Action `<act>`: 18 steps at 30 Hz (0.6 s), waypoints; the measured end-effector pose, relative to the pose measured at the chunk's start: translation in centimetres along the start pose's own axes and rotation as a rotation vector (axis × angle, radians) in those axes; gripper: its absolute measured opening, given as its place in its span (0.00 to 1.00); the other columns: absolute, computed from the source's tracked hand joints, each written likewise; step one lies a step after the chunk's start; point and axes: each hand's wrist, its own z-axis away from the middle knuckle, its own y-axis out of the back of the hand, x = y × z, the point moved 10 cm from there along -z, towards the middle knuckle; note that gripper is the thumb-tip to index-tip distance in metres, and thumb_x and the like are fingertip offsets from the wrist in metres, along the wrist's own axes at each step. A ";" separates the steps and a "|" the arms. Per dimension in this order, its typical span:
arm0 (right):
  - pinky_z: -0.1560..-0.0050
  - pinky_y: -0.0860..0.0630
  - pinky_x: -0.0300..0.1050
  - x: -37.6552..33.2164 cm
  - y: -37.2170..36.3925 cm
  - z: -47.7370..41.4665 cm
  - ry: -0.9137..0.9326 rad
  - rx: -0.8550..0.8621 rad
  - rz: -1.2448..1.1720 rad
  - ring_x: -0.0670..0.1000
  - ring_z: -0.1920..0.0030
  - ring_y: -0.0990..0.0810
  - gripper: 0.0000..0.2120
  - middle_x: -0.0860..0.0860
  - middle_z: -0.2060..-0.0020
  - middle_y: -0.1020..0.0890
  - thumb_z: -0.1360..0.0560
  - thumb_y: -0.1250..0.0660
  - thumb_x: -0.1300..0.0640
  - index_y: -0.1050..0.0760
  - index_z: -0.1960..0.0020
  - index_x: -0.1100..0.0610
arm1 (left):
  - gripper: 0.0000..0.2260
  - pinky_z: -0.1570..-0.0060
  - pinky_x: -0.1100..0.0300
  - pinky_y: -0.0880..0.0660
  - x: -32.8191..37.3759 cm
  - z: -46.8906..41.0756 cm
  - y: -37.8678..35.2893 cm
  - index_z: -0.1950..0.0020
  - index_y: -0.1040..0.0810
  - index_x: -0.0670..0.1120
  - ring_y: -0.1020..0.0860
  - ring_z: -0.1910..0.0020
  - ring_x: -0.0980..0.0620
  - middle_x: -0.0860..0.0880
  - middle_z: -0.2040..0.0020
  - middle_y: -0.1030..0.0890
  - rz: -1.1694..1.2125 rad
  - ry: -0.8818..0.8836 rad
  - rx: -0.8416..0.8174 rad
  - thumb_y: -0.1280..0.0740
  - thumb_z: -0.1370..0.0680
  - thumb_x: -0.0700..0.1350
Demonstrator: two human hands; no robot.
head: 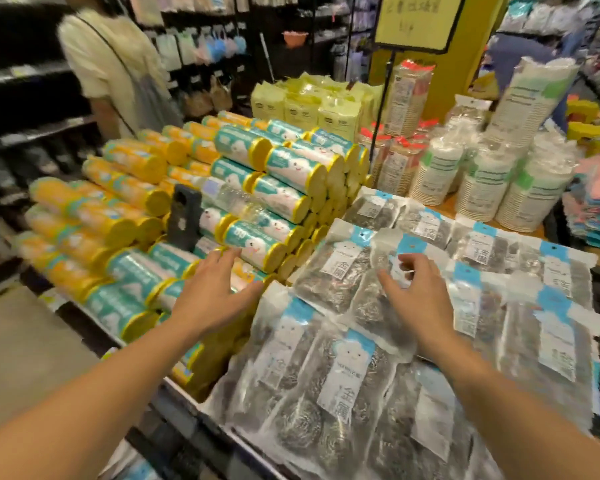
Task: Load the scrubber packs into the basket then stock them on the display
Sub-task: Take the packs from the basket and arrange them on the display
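Observation:
Several clear scrubber packs (329,382) with steel-wool balls and blue-white labels lie in overlapping rows on the display table (534,232). My left hand (215,289) hovers with fingers spread over the left edge of the packs, beside the rolls, holding nothing. My right hand (413,292) is above a middle scrubber pack (336,271), its fingers loosely curled over the pack's top; a firm grip does not show. No basket is in view.
Stacked yellow and teal rolls (274,188) fill the table's left half, with a dark phone (185,221) propped against them. Paper cup stacks (520,181) stand at the back right, yellow packs (312,105) behind. A person (115,67) stands in the left aisle.

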 end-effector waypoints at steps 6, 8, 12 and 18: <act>0.43 0.25 0.50 -17.4 -16.8 7.5 0.228 -0.271 -0.087 0.53 0.44 0.22 0.21 0.51 0.44 0.22 0.25 0.29 0.46 0.26 0.37 0.56 | 0.42 0.39 0.47 0.27 -17.8 6.6 8.5 0.27 0.31 0.49 0.25 0.38 0.44 0.45 0.37 0.24 0.093 0.195 0.147 0.42 0.36 0.71; 0.43 0.25 0.48 -22.4 -22.5 11.8 0.282 -0.366 -0.099 0.52 0.44 0.22 0.22 0.52 0.44 0.21 0.25 0.28 0.47 0.26 0.37 0.56 | 0.38 0.43 0.48 0.24 -24.9 9.3 10.7 0.30 0.29 0.50 0.23 0.44 0.44 0.46 0.43 0.22 0.137 0.284 0.176 0.40 0.34 0.70; 0.46 0.24 0.52 -28.6 -35.0 21.8 0.314 -0.513 -0.111 0.52 0.49 0.21 0.20 0.52 0.50 0.20 0.25 0.30 0.45 0.26 0.39 0.56 | 0.21 0.49 0.51 0.22 -40.6 15.1 11.4 0.36 0.27 0.55 0.21 0.51 0.49 0.55 0.51 0.21 0.139 0.481 0.115 0.33 0.26 0.62; 0.48 0.26 0.41 -25.2 -54.6 36.8 0.115 -0.844 -0.011 0.44 0.47 0.22 0.18 0.43 0.47 0.21 0.24 0.30 0.47 0.27 0.36 0.49 | 0.21 0.50 0.53 0.22 -59.7 22.0 4.1 0.38 0.26 0.53 0.20 0.52 0.49 0.56 0.54 0.21 0.156 0.632 -0.078 0.35 0.26 0.61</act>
